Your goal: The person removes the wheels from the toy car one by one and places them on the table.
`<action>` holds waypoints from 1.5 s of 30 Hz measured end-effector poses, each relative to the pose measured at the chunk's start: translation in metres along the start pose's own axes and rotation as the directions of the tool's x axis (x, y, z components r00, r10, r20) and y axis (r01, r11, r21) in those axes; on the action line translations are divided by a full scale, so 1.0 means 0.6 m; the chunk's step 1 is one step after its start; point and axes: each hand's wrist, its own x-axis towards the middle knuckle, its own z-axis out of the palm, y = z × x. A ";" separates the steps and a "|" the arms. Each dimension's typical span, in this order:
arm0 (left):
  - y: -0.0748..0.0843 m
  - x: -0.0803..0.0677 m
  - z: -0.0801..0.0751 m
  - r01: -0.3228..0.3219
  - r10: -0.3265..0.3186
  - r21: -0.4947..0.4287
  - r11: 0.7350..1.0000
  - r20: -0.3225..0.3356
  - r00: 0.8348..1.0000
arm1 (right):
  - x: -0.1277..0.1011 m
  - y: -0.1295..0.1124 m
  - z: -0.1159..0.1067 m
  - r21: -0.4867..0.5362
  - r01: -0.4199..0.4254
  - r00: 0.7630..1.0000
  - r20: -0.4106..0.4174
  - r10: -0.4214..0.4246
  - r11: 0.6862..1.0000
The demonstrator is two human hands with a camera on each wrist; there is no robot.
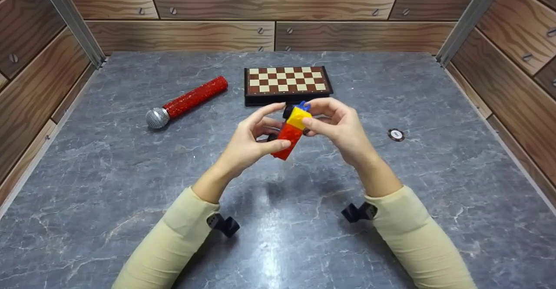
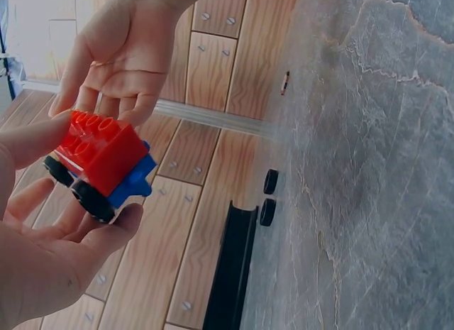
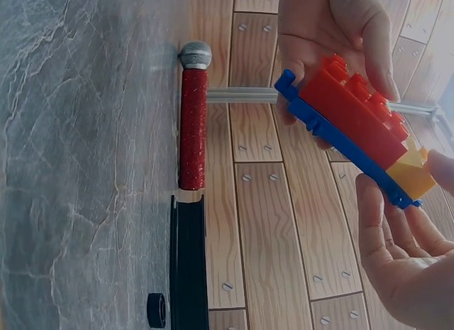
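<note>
My left hand (image 1: 247,143) and right hand (image 1: 336,126) both pinch the studded plastic brick toy (image 1: 290,132), held above the marble counter (image 1: 130,171). Bare counter lies around them; beyond sit the chessboard (image 1: 286,84) and glittery microphone (image 1: 186,102).

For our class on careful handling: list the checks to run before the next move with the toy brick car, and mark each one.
1. Left hand grips the toy brick car: ok.
2. Right hand pinches its yellow end: ok.
3. Car held above the table: ok.
4. Red bricks seated on blue base: ok.
5. All wheels attached: cannot tell.
6. Microphone and chessboard lie apart from the hands: ok.
</note>
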 end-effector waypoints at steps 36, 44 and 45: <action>-0.010 0.009 -0.031 -0.010 0.002 -0.050 0.999 -0.164 0.986 | 0.008 0.003 -0.010 0.214 -0.016 0.996 -0.081 0.034 0.977; -0.005 0.008 -0.039 -0.067 0.054 -0.052 0.996 -0.210 0.976 | 0.010 0.008 -0.013 0.141 -0.043 0.999 0.011 0.042 0.989; -0.004 0.008 -0.039 -0.075 0.061 -0.055 0.996 -0.219 0.974 | 0.009 0.008 -0.013 0.135 -0.045 0.999 0.022 0.042 0.990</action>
